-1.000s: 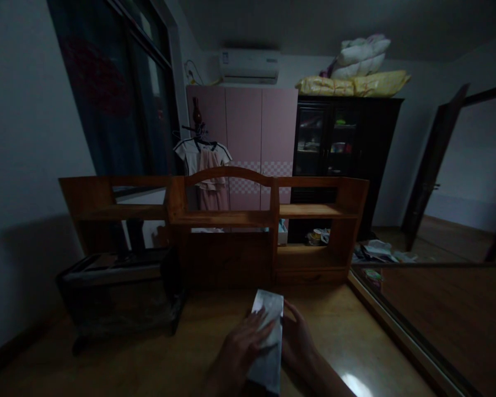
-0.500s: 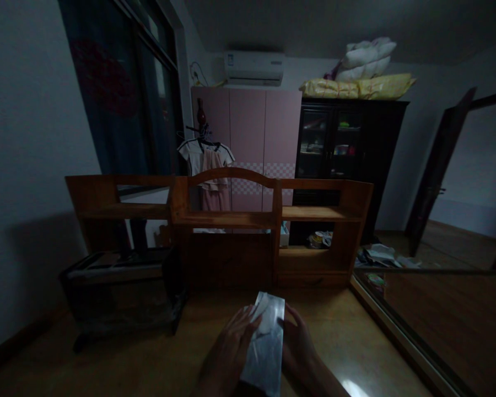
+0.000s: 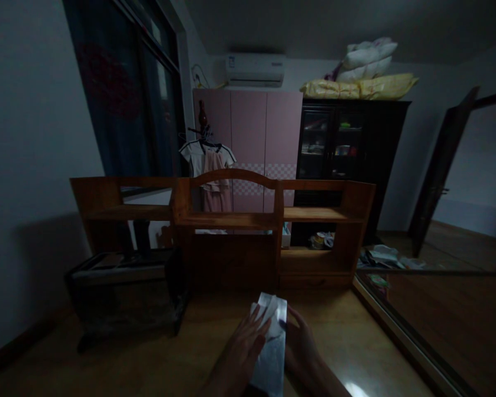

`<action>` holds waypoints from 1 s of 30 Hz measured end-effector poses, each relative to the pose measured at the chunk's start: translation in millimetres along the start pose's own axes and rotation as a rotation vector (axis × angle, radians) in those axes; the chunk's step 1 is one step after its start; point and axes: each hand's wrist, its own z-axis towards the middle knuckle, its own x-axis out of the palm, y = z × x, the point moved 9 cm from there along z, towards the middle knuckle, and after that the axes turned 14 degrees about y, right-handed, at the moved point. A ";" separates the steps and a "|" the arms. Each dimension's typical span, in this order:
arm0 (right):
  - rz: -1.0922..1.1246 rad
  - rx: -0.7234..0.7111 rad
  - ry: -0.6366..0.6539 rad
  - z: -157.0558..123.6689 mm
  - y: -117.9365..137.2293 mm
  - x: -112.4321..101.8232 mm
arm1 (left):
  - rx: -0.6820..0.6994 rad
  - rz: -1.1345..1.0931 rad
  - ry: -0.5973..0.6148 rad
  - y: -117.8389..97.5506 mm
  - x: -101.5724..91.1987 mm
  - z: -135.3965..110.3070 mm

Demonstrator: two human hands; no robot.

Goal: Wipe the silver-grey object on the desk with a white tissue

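A long, flat-sided silvery box (image 3: pixel 268 361), its far end tilted up, lies between my hands at the bottom middle of the head view. My left hand (image 3: pixel 250 342) rests over its upper face, fingers pressing a crumpled white tissue (image 3: pixel 268 309) against it. From the right, my right hand (image 3: pixel 300 339) grips the box's side, with the thumb on the near face and the other fingers partly hidden. Dim light leaves the box's exact kind unclear.
In front stands a wooden desk shelf (image 3: pixel 231 220) on the yellowish wooden desktop (image 3: pixel 215 314). A dark, dusty oblong appliance (image 3: pixel 124 298) is at the left. A raised edge (image 3: pixel 388 331) runs along the right. Behind are a pink wardrobe (image 3: pixel 248 127) and a dark cabinet (image 3: pixel 380 138).
My left hand and the tissue have slid slightly to the right across the box's face. My right hand keeps its grip. The view has shifted a little.
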 end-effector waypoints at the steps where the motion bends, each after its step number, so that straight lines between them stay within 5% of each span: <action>1: 0.008 -0.001 -0.002 0.2 -0.2 -0.3 | 0.004 0.011 0.000 -0.5 -1.5 0.4; 9: 0.067 0.013 0.032 1.3 -3.1 1.4 | 0.126 -0.045 0.055 -17.6 -7.2 -0.3; 17: 0.091 0.019 0.021 1.8 -5.0 -1.3 | 0.002 -0.116 -0.036 -3.1 -6.2 -4.1; 27: 0.097 0.035 0.012 -1.5 -6.0 9.0 | -0.203 0.172 -0.287 20.3 -33.7 -20.0; 30: 0.076 0.021 0.024 -1.0 -3.3 5.7 | -0.072 0.219 -0.246 -0.4 -31.7 -16.7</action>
